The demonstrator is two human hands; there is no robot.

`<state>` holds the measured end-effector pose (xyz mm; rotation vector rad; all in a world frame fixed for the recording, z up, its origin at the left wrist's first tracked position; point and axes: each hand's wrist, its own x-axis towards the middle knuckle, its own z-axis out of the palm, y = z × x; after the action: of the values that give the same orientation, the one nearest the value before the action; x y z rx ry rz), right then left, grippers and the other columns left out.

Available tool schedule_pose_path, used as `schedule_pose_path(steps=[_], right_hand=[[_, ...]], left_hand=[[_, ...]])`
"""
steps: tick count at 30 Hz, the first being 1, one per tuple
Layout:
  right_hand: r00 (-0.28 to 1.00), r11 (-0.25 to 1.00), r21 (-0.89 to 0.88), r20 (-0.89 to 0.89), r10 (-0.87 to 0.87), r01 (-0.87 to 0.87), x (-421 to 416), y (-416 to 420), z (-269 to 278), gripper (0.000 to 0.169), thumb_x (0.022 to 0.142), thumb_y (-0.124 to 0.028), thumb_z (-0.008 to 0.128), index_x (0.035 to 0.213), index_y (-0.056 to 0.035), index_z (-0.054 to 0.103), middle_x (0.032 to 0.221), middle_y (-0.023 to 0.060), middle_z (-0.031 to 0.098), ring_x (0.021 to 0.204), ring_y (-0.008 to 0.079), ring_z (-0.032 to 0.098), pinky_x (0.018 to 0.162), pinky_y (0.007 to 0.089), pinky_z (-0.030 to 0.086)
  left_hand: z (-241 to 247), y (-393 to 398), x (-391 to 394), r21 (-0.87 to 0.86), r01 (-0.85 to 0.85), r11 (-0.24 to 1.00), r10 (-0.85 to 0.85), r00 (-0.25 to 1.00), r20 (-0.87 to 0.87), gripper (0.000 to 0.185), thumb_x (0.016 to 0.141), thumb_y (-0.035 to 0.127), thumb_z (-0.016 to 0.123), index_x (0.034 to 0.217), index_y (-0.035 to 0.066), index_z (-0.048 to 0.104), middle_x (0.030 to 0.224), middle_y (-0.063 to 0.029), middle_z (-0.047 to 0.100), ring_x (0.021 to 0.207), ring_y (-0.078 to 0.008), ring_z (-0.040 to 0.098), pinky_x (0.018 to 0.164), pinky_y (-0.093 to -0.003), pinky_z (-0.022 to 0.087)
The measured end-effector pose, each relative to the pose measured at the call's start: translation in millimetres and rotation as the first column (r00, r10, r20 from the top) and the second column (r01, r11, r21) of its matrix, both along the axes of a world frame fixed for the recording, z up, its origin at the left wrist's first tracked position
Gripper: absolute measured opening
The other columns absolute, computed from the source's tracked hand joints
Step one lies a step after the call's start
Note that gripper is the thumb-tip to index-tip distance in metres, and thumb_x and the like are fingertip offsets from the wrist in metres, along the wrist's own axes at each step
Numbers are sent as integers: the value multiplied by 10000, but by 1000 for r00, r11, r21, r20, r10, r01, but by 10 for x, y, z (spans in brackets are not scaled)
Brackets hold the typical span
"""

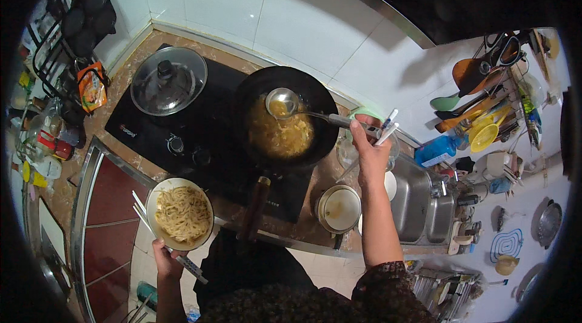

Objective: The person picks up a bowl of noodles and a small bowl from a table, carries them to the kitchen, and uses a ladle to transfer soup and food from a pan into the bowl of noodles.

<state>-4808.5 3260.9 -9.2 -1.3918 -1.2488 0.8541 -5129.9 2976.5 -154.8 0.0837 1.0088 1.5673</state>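
Observation:
My left hand (pixel 168 255) holds a bowl of noodles (pixel 183 215) in front of the stove, together with a pair of chopsticks (pixel 191 268) under the bowl. In my right hand (pixel 370 141) are the handle of a metal ladle (pixel 283 103) and another pair of white chopsticks (pixel 387 134). The ladle's bowl, with some broth in it, is over the black wok (pixel 323 141). Yellowish soup with soft pieces (pixel 291 136) lies in the wok. The wok's handle (pixel 255 207) points towards me.
A glass lid (pixel 169 81) covers the left part of the black cooktop (pixel 150 134). Stacked bowls (pixel 338 209) stand right of the wok, before a steel double sink (pixel 411 200). Utensils hang on the right wall; jars and an orange packet (pixel 92 87) are at the left.

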Motion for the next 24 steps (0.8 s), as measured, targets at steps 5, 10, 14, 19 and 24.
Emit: schedule_pose_path(steps=[5,10,14,19,24], right_hand=[[990,987,-151,-137,29,-50,16,136,49,311,823,-272,684,950,5,620,795,50,628,606,105,570,607,219,430],[984,969,-203,-134,115,-141,-9,248,1,290,839,-351,622,915,-72,623,663,41,619,522,54,491,483,195,289],[974,961,-182,-131,185,-207,51,160,11,215,850,-190,606,937,5,629,775,42,622,652,134,605,682,268,456],[925,973,-56,300,231,-225,121,-269,139,150,809,-98,593,918,3,618,751,74,618,666,160,596,654,297,483],[632,904,38,728,266,-425,123,-391,204,236,704,-48,634,937,-27,605,799,139,623,707,314,605,654,356,484]], left_hand=[[45,122,173,67,-41,997,41,999,0,393,807,407,479,975,53,503,500,52,340,396,-67,301,435,-232,309],[66,184,249,-20,-105,994,105,994,0,408,803,413,480,991,51,498,506,53,351,378,-69,284,429,-232,302],[76,258,181,16,-55,998,55,998,22,520,791,427,503,1117,25,454,756,-18,486,380,-58,292,420,-207,314],[94,340,-39,1,0,1000,0,1000,-26,418,814,423,456,1007,55,501,474,61,319,404,-70,309,442,-226,297],[112,442,-347,33,76,997,-75,997,-12,417,814,425,461,1005,57,504,483,63,340,435,-73,339,478,-229,318]])
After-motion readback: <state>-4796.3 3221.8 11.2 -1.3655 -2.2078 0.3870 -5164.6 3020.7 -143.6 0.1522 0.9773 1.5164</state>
